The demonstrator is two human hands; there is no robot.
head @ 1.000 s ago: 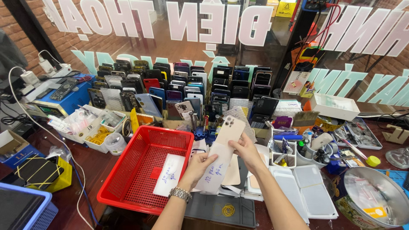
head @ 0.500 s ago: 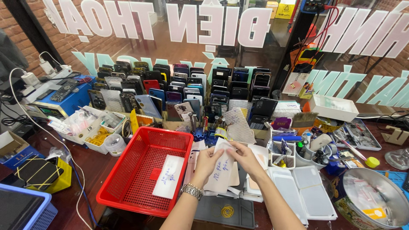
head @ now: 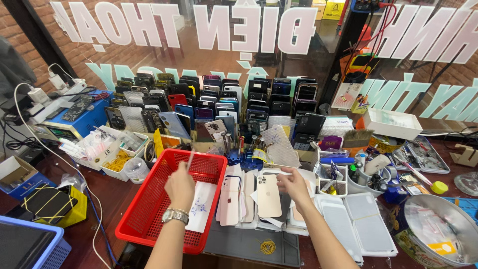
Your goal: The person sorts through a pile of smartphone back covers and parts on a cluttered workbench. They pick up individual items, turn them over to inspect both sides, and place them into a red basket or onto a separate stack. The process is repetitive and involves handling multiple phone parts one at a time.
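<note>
My left hand (head: 180, 187), with a metal wristwatch, hovers over the red plastic basket (head: 149, 219). It pinches a thin clear plastic sleeve (head: 190, 159) that sticks upward. A white labelled bag (head: 201, 209) lies in the basket below it. My right hand (head: 294, 183) is to the right, its fingertips pinching the top right corner of a beige phone back cover (head: 269, 197). That cover lies flat on a pile of covers on the grey mat (head: 249, 244). A pink-white phone back (head: 229, 201) lies just left of it.
Rows of upright phones (head: 219, 99) fill the back of the counter before a glass window. White flat trays (head: 358, 224) and a metal bowl (head: 438, 234) sit right. Tool cups (head: 363, 174), a blue box (head: 74, 119) and a blue crate (head: 30, 244) surround the work spot.
Both hands held a sleeved phone back up together. Now the cover lies flat on the pile, my left hand has moved left over the basket with the sleeve, and my right hand has lowered.
</note>
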